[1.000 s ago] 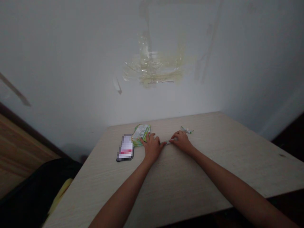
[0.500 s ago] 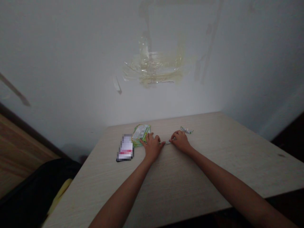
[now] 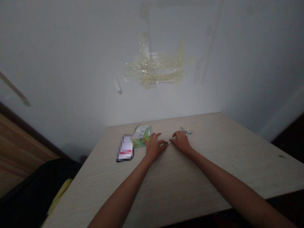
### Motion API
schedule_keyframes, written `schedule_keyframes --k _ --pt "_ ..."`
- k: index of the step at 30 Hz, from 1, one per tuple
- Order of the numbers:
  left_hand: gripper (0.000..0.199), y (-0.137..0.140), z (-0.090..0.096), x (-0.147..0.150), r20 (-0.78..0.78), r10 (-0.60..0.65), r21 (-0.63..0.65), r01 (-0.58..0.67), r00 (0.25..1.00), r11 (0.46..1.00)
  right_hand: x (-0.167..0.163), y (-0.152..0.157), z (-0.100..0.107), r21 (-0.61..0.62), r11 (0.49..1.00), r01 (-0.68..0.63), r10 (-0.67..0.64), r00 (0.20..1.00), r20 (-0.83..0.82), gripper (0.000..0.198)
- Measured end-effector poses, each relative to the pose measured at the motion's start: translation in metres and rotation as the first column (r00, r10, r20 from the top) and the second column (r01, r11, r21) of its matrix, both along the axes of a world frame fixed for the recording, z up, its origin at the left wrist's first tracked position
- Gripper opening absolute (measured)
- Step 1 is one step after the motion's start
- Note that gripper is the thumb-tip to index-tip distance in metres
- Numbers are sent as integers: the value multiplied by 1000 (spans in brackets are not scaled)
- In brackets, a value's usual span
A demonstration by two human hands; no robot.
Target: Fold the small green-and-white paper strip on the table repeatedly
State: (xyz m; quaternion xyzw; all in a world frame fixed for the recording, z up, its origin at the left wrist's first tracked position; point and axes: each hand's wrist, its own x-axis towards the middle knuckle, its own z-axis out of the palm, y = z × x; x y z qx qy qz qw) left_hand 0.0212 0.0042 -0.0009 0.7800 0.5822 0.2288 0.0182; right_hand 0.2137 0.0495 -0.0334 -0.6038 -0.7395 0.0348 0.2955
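Between my hands lies a small pale patterned strip [image 3: 169, 143], which looks like a bit of wrapper; most of it is hidden by fingertips. My left hand [image 3: 155, 146] pinches its left end between thumb and forefinger, the other fingers spread towards a green packet [image 3: 142, 133] with a pale label. At the strip's right end, the fingertips of my right hand [image 3: 180, 141] are curled down and closed on it close to the tabletop. Just beyond that hand lies a twisted green-and-white wrapper piece [image 3: 187, 130].
A phone [image 3: 125, 151] with a blurred screen lies left of my left hand, against the packet. The light wooden table [image 3: 190, 190] meets a wall [image 3: 95, 79] with old tape on it. Dark fabric [image 3: 35, 190] and something yellow [image 3: 59, 196] are beyond the left edge.
The fingertips of my two hands have come closer together, and less of the strip shows between them. My left hand has shifted slightly right. The packet, phone and twisted wrapper piece stay put.
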Motion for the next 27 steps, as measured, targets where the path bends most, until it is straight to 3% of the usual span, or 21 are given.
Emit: schedule_keyframes --k 4,11,19,27 --pt "13 -4 3 0 -37 -7 47 8 999 999 3 1 -2 20 999 -43 44 998 -35 22" --pt "19 -12 7 2 -60 30 60 -26 998 998 9 -5 6 39 953 -299 301 952 -50 18" --pt "14 -6 3 -6 -7 -13 -20 13 1000 1000 7 -6 7 24 965 -261 261 965 14 21" --pt "24 -7 3 -7 -43 -25 -50 23 999 998 5 -6 7 1 970 -242 242 970 26 22"
